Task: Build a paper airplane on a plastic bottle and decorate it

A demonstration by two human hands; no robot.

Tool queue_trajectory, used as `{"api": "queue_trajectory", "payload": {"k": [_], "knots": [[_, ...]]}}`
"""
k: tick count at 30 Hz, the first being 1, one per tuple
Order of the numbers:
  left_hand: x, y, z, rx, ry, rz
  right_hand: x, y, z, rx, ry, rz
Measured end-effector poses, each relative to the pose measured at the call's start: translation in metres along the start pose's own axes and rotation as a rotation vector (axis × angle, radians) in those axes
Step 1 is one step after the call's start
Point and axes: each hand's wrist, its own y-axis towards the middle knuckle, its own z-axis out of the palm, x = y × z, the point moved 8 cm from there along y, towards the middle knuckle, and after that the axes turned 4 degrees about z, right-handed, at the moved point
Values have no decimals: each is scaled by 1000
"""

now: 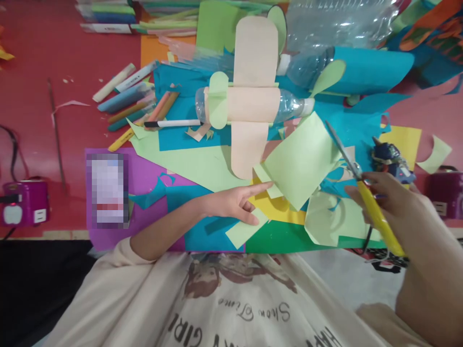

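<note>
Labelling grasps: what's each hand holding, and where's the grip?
Right hand: scissors, grip on the yellow handles. Left hand: fingertip at the edge of the light green sheet; a hold cannot be told.

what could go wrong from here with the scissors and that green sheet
1. The left hand has a fingertip on the light green paper, and the scissors in the right hand reach the sheet's far edge. A cut running across might nick that finger.
2. The sheet lies loose on a heap of scraps, so it may slide and the cut go crooked.
</note>
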Motion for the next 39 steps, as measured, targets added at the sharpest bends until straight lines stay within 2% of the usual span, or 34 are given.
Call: {"api": "queue_trajectory", "payload": {"k": [4, 7, 11, 13, 16, 18, 19, 21, 24, 27, 30, 33, 35, 37, 39], "knots": [[-6, -3, -6, -9, 64, 37, -2, 14, 21, 96, -192, 132], [-22, -15, -15, -2, 193, 92, 9, 22, 27, 64, -220, 75], [-47, -38, -38, -118, 348, 157, 22, 21, 24, 41, -321, -17], [-54, -48, -47, -153, 453, 130, 25, 20, 17, 24, -372, -26], [-53, -57, -47, -60, 675, 27, 34, 19, -5, -169, -274, -84], [-54, -61, -42, 10, 721, 30, 46, 17, -13, -314, -131, -220], [-55, -62, -41, 8, 710, 52, 55, 15, -13, -356, -59, -319], [-62, -62, -45, -93, 652, 118, 76, 7, -3, -366, 55, -559], [-70, -62, -59, -331, 566, 236, 107, -12, 34, -189, 79, -874], [-72, -66, -74, -527, 572, 278, 123, -35, 61, -64, 69, -1049], [-74, -77, -92, -737, 687, 249, 128, -54, 70, -19, 117, -1161], [-81, -91, -103, -915, 875, 186, 125, -62, 68, 11, 220, -1196], [-83, -97, -106, -964, 980, 105, 117, -58, 61, 7, 292, -1152], [-83, -99, -106, -958, 1035, 36, 101, -46, 49, -51, 359, -1038], [-83, -101, -105, -950, 1059, -6, 71, -25, 29, -184, 409, -807]]}}
